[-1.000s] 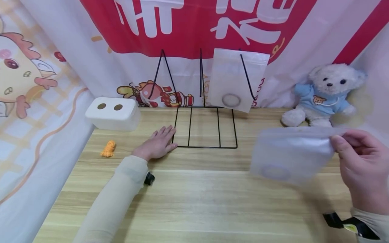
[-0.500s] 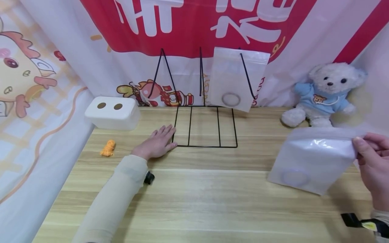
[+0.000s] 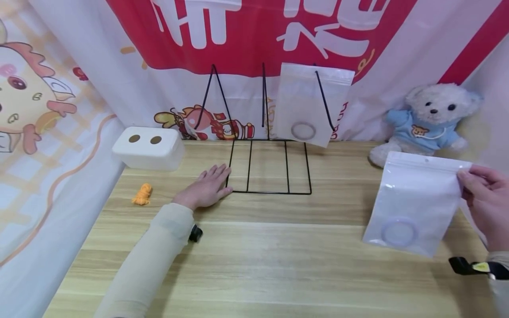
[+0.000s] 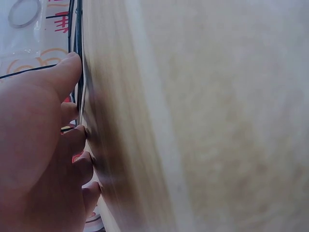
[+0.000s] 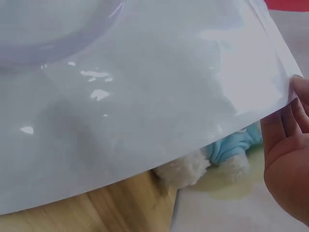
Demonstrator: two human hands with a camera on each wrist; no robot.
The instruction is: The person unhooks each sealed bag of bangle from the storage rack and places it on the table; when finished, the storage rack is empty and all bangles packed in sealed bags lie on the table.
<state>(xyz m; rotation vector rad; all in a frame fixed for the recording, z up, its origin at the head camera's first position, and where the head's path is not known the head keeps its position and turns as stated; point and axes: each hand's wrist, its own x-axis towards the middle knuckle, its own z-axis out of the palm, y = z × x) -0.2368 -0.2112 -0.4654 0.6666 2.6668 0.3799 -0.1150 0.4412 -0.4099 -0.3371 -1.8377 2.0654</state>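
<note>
My right hand pinches the upper right corner of a whitish zip bag, which hangs above the right side of the table. A pale lilac ring shows through near the bag's bottom; in the right wrist view the bag fills most of the picture. My left hand lies flat on the table, its fingertips at the left edge of a black wire rack. From the rack's right hook hangs a second zip bag with a greyish ring inside. The left and middle hooks carry nothing.
A white box with two round brown spots stands at the back left. In front of it lies a small orange bundle. A white teddy bear in a blue top sits at the back right, partly behind the held bag. Printed cloth backs the table.
My right hand has moved to the right with the zip bag, which has swung from tilted and blurred to nearly facing the head camera. My left hand has stayed in place.
</note>
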